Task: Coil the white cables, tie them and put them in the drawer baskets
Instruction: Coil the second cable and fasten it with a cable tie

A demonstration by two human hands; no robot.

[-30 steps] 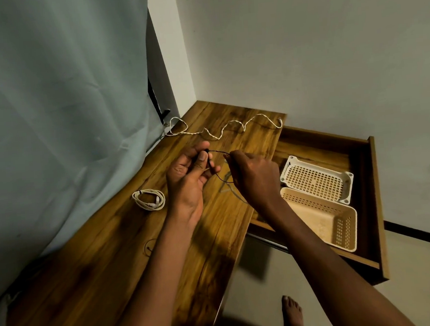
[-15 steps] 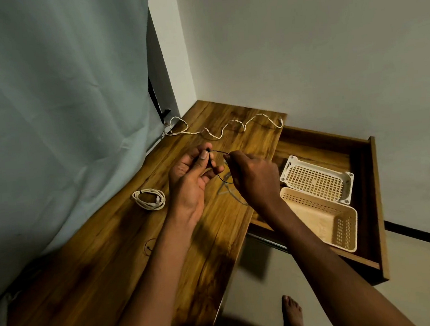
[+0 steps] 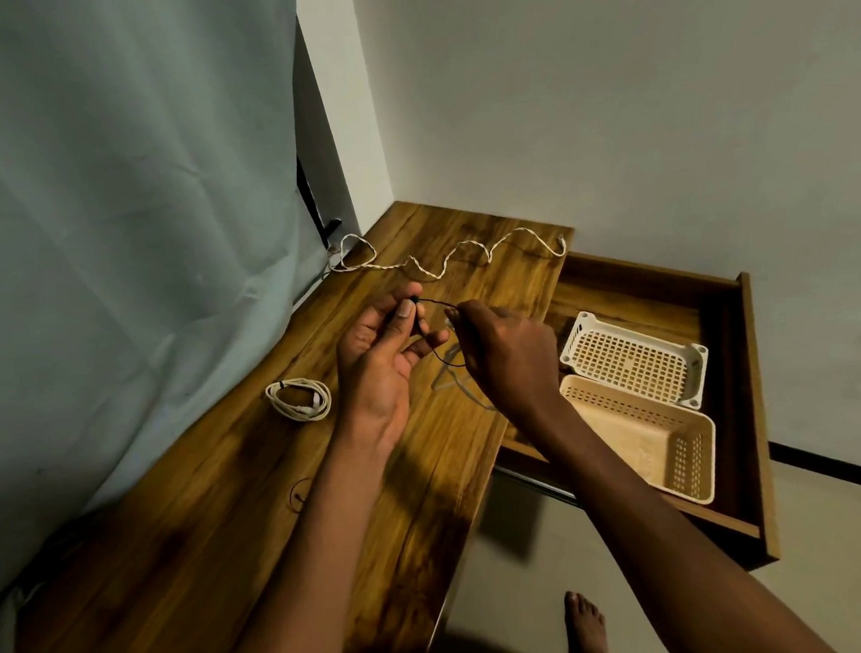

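A wooden desk (image 3: 236, 501) runs into the corner of a pale-walled room, with a grey-green curtain (image 3: 117, 237) hanging along its left edge and an open drawer (image 3: 733, 405) pulled out on the right. Above the middle of the desk my left hand (image 3: 376, 377) is palm-up, its thumb and forefinger pinching one end of a thin dark tie (image 3: 436, 326). My right hand (image 3: 508, 356) is knuckles-up just beside it, fingers curled and pinching the other end of that tie, so the strand stretches between my two hands and sags in a loop beneath them. To the left of my left hand, on the desk, lies a coiled white cable (image 3: 299, 399), already wound into an oval. At the far end of the desk a loose white cable (image 3: 444, 261) snakes from the curtain across to the edge by the drawer. Inside the drawer two baskets sit touching: a white basket (image 3: 632, 362) farther away and a peach basket (image 3: 648, 438) nearer to me. My bare foot (image 3: 586, 628) shows on the floor below.
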